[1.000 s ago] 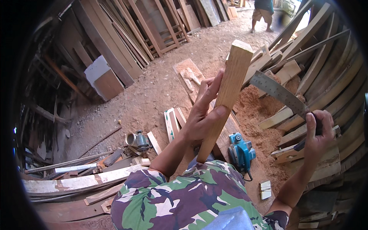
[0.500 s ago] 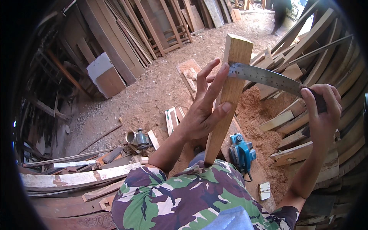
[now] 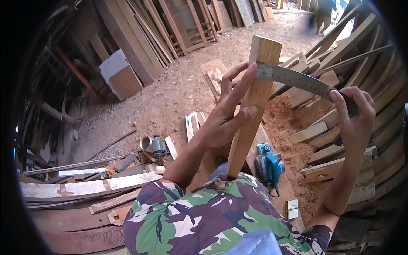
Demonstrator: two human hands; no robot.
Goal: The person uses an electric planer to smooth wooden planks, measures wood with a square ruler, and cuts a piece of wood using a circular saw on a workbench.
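Note:
A squared length of wood stands tilted in front of me, its lower end against my camouflage shirt. My left hand is closed round its left side, the thumb along the near face. A forefinger tip presses by the left end of a steel try square blade, which lies across the wood near its top. At the blade's other end my right hand grips the square's dark stock, mostly hidden by the fingers. The blade looks bowed in this fisheye view.
Below the wood, a teal electric planer rests on a board beside wood shavings. Timber pieces crowd the right side. A metal cup-like container and offcuts lie left. Panels lean at the back; a person stands far right.
My right hand and the square have shifted slightly up and to the left. The left hand keeps its hold on the wood. The person in the background has moved to the right.

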